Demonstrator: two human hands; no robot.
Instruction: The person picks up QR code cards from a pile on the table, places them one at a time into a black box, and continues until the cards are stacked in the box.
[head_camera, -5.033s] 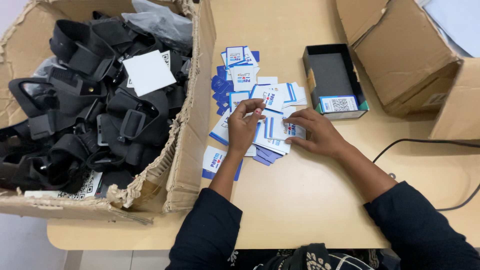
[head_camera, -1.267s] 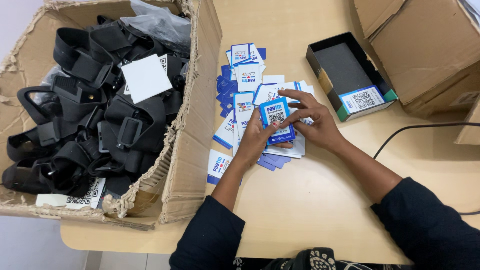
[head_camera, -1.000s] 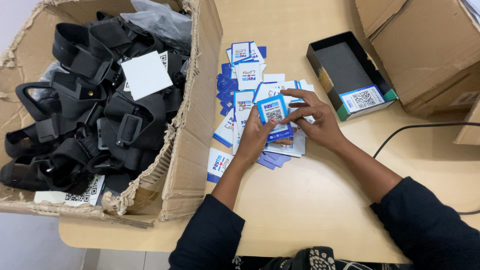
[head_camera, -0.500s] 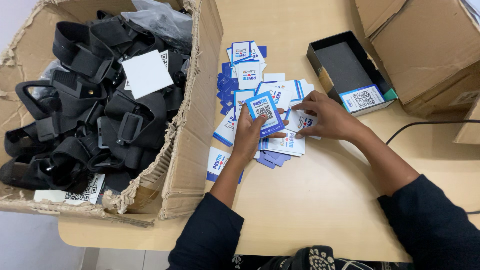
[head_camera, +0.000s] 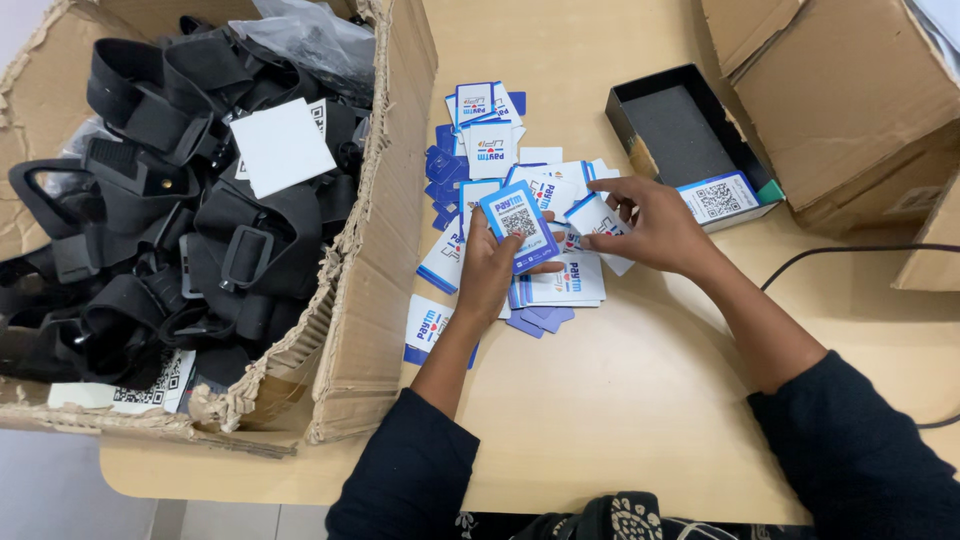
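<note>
Head camera, looking straight down at a pale wooden table (head_camera: 640, 400).

At the centre, the person's left hand (head_camera: 487, 272) grips a blue-edged card (head_camera: 517, 224) with a square code on its face, thumb across its lower edge and fingers closed behind it, holding it tilted just above a loose pile of cards (head_camera: 500, 190). Just beside it, at three o'clock, the right hand (head_camera: 655, 225) pinches a second card (head_camera: 598, 218), white with a blue edge, lifting its near edge off the pile between thumb and fingertips. The step in hand looks like gathering cards one at a time from the pile into a held stack. By my judgement the next move calls for raising the pinched card clear of its neighbours and squaring it against the one in the left hand.

At nine o'clock a big torn cardboard box (head_camera: 385, 230) is heaped with black straps and buckles (head_camera: 180, 220); a blank white square (head_camera: 283, 146) lies on top, and plastic wrap (head_camera: 310, 30) shows at its far end. At one o'clock a small black tray (head_camera: 676, 130) holds dark foam and nothing else; a code label (head_camera: 720, 198) lies on its near rim. At two o'clock stands another cardboard box (head_camera: 850, 90), its inside hidden. A black cable (head_camera: 850, 252) runs off at three o'clock.
</note>
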